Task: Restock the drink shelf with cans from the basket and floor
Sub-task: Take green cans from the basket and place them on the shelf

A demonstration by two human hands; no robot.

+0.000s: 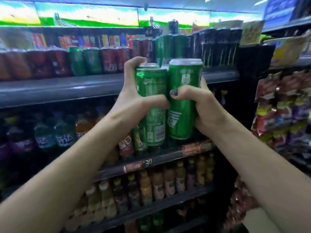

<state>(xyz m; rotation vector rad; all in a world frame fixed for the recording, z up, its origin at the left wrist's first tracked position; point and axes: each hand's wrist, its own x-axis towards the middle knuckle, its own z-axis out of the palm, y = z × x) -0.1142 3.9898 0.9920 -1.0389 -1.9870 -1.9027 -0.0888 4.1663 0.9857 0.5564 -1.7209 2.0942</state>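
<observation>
- In front of the drink shelf [70,89], seen from the head camera, both arms reach up, each hand grasping tall green cans.
- The left hand [133,98] curls round two green cans [152,105], fingers over their tops, thumb across the front.
- The right hand [204,108] grips a single green can [183,98], upright, touching the left pair.
- All three are held in the air before the shelf edge, below the shelved green cans [170,46].
- Bottles [48,133] fill the lower rows; snack bags [284,105] hang at right.
</observation>
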